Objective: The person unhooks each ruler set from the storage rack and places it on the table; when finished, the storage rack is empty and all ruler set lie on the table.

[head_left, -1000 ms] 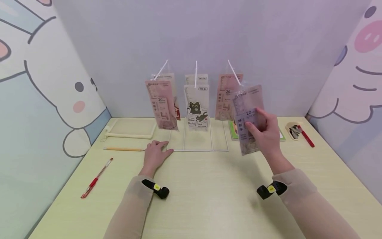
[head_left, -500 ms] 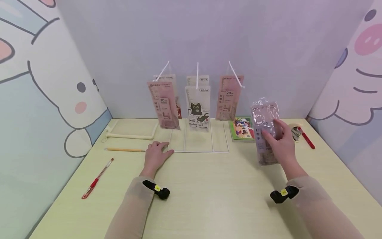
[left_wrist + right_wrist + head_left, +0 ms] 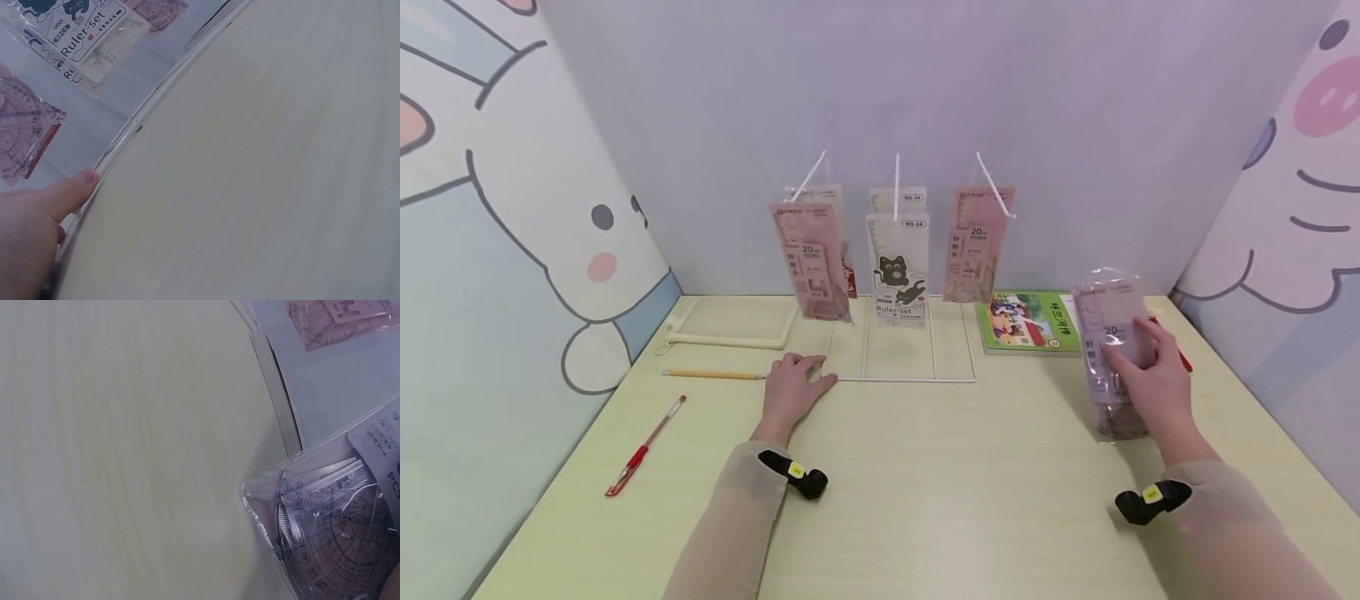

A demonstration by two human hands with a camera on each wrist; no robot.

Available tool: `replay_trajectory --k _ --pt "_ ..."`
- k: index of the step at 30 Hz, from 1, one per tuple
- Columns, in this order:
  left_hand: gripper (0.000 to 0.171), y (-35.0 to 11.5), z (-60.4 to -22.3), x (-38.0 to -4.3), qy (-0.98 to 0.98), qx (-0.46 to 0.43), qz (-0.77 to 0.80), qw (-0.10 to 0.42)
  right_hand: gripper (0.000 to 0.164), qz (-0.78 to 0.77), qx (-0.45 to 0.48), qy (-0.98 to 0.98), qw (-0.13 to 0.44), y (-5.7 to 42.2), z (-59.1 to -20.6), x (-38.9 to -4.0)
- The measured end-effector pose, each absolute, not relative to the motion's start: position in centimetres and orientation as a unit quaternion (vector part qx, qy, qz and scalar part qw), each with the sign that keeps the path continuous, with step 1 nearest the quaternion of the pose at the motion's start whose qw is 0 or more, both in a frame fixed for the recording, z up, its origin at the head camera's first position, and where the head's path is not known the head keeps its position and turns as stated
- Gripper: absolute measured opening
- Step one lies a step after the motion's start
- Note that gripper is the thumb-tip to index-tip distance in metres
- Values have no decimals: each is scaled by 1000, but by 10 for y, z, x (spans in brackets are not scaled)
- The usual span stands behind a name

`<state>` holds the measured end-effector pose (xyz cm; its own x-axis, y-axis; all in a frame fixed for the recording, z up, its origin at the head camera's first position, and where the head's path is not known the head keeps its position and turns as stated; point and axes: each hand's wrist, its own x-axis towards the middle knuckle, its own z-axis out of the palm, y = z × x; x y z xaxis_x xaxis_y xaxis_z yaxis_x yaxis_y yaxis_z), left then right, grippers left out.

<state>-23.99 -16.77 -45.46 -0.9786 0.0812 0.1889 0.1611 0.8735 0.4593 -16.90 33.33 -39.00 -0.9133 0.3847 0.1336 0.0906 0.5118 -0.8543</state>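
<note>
At two o'clock, your right hand [image 3: 1161, 387] pinches a pinkish-lilac, rectangular plastic ruler packet [image 3: 1108, 317]. At eleven, your left hand [image 3: 790, 396] grips a white, rectangular wire rack [image 3: 902, 381].

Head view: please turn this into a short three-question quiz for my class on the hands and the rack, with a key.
1. Which hand holds a pack?
2. True or false: each of the three hooks bears a hanging pack.
3. Fill in: the left hand touches the ____.

Key:
1. The right hand.
2. True.
3. Rack.
</note>
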Motion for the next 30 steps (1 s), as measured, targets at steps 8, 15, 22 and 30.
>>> replay_trajectory --k 8,15,22,30 --pt "52 -168 -454 -239 -964 -60 -245 82 75 440 -135 -878 135 369 -391 -156" --pt "52 -167 -454 -240 -963 -58 -249 80 78 386 -114 -908 112 400 -392 -146" --pt "51 -167 -453 -240 -963 -54 -251 77 82 326 -94 -939 59 429 -404 -136" --pt "50 -166 -453 -240 -963 -56 -249 81 87 283 -98 -954 13 453 -424 -122"
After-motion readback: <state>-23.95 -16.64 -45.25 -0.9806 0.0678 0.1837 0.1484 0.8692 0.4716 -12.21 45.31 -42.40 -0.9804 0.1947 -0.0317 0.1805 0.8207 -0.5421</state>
